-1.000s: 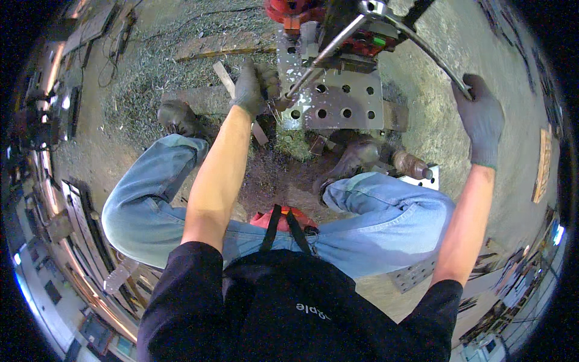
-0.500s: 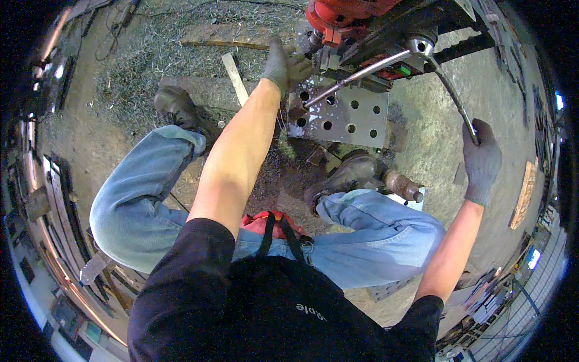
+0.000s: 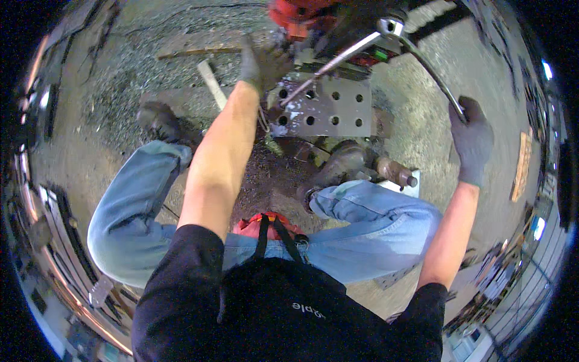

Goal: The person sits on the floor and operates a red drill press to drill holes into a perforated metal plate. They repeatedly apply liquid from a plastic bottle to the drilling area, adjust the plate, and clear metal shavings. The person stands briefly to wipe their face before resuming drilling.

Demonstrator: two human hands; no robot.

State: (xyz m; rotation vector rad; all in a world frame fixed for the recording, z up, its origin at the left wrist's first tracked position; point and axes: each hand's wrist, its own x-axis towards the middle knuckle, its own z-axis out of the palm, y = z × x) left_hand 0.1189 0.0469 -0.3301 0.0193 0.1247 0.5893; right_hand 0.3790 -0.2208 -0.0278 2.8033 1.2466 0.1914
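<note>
A red-topped drilling machine [image 3: 295, 23] stands at the top middle over a grey metal plate [image 3: 322, 128] with two rows of round holes. From the machine's shiny hub [image 3: 391, 26] run long steel lever arms. My right hand [image 3: 473, 145], in a dark grey glove, is closed around the end of the right-hand lever arm [image 3: 431, 73]. Another lever arm [image 3: 335, 64] slants down left across the plate. My left hand [image 3: 262, 65], also gloved, is at the machine's left side, fingers stretched out and slightly blurred. Whether it touches the machine I cannot tell.
Metal shavings [image 3: 120, 90] cover the floor at far left, with a pale flat strip [image 3: 212, 85] beside my left forearm. A brown bottle-shaped object [image 3: 395, 172] lies by my right boot [image 3: 344, 161]. A wooden piece [image 3: 522, 166] lies at far right.
The view has shifted, so machine and plate appear farther left, with the machine higher. My right hand keeps its grip as the lever arm slants more outward. The left hand stays beside the machine.
</note>
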